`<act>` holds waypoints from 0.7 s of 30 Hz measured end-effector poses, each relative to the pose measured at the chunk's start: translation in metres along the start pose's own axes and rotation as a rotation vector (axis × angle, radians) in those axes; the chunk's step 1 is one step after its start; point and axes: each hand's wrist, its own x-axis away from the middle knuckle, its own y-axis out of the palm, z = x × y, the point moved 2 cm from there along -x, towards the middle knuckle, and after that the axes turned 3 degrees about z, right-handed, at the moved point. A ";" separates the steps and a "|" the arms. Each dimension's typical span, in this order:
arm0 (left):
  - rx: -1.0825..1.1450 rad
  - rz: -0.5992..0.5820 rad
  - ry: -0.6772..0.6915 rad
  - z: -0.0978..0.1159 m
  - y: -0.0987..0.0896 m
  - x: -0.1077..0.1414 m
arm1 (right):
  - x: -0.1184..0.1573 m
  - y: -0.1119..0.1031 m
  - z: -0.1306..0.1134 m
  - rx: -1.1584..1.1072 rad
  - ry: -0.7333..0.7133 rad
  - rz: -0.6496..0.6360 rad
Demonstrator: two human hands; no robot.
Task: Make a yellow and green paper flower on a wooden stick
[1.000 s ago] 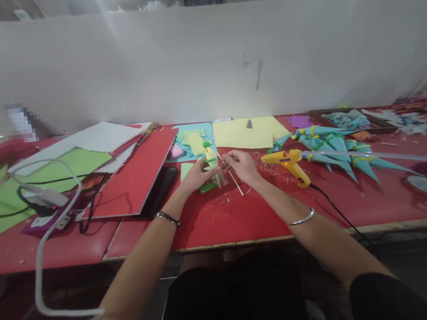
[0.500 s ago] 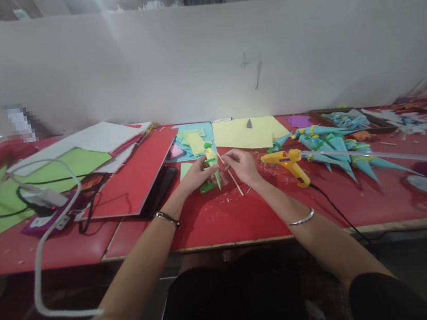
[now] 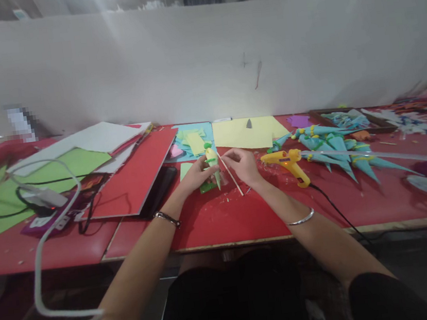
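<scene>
My left hand [image 3: 198,175] is closed around a small pale-green paper cone [image 3: 211,155] with its point down; a darker green trim sits at its top and around it. My right hand [image 3: 242,163] pinches a thin wooden stick [image 3: 234,178], which slants down to the right past my fingers. The stick's upper end is close beside the cone; whether they touch I cannot tell. A green piece [image 3: 208,187] lies on the table under my left hand. To the right of my right hand rests a yellow glue gun [image 3: 284,163] with a lit orange light.
Several blue paper cones [image 3: 333,150] with yellow trim are heaped at the right. A yellow sheet [image 3: 243,133] and cut paper pieces [image 3: 195,144] lie at the back. Large red boards [image 3: 137,174] and a purple power strip [image 3: 46,222] with cables occupy the left.
</scene>
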 end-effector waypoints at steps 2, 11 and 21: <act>-0.004 0.000 0.003 0.000 0.000 0.000 | -0.001 0.000 0.001 0.001 -0.017 0.014; 0.009 0.001 -0.021 0.001 0.000 0.001 | -0.001 0.002 0.004 -0.193 0.088 -0.013; 0.000 -0.006 -0.019 0.002 0.001 0.001 | 0.000 0.003 0.004 -0.177 0.085 -0.059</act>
